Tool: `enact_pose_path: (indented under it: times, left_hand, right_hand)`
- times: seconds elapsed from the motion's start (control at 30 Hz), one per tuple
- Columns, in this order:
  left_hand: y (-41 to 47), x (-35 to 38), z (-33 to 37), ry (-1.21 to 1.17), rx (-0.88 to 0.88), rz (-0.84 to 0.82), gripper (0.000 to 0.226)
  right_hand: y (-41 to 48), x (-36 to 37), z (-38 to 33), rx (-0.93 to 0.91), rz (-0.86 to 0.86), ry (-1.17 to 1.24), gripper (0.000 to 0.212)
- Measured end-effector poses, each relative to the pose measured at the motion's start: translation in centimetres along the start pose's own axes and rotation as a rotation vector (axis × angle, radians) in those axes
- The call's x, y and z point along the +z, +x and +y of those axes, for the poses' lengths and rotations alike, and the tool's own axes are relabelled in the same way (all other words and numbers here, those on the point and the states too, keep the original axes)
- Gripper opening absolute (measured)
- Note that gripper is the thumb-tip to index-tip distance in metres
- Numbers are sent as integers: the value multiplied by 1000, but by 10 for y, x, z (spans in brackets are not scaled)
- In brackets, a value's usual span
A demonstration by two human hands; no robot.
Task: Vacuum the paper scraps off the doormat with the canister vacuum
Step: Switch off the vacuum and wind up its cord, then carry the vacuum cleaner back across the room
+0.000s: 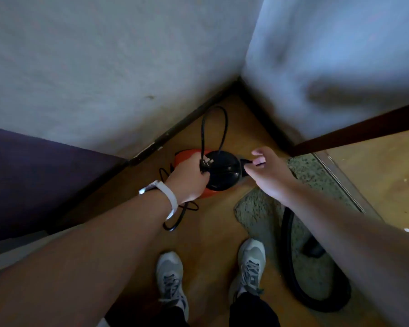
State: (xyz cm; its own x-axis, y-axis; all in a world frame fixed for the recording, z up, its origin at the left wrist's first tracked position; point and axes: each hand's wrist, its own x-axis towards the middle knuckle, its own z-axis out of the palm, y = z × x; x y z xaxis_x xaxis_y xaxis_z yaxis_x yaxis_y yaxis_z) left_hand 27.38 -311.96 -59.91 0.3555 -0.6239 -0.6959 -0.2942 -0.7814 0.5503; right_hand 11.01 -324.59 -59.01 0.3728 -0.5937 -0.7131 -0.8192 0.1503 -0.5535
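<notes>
A wooden floor [213,223] meets two pale walls in a corner. Nearest, two grey sneakers [171,279] stand at 6 o'clock. A speckled doormat [257,208] lies at 4 o'clock, a black hose [291,267] curving across it. Farther on, a red-and-black canister vacuum [222,171] sits at centre. The left hand [189,180], its grip closed, holds the black power plug [204,164]. The right hand [267,171] pinches a black part at the canister's 3 o'clock side.
</notes>
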Motion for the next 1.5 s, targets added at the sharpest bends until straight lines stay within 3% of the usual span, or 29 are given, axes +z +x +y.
enact_pose_path:
  times: [0.2, 0.43, 0.6, 0.8, 0.97, 1.07, 1.2, 1.3, 1.5]
  left_hand:
    - [64, 36, -15, 38, -20, -3, 29]
    - [113, 85, -19, 390, 183, 32, 76]
    - [120, 92, -18, 410, 248, 24, 58]
    - [124, 93, -23, 403, 218, 91, 60]
    - [122, 96, -27, 366, 184, 151, 38]
    - [121, 91, -29, 340, 171, 83, 30]
    - [118, 82, -26, 296, 145, -51, 21]
    - [107, 76, -27, 293, 154, -34, 16]
    - [59, 67, -6, 169, 187, -5, 14]
  right_hand:
    - [47, -17, 95, 21, 104, -277, 52]
    - [90, -28, 178, 96, 156, -393, 83]
    - [117, -27, 197, 78, 147, -388, 81]
    - [138, -16, 216, 262, 173, -109, 43]
    - [133, -6, 250, 416, 197, 14, 45]
    - [127, 3, 267, 490, 193, 54, 46]
    - [108, 9, 272, 405, 214, 105, 38]
    - [76, 3, 267, 311, 272, 142, 27]
    - [3, -31, 238, 303, 412, 365, 15]
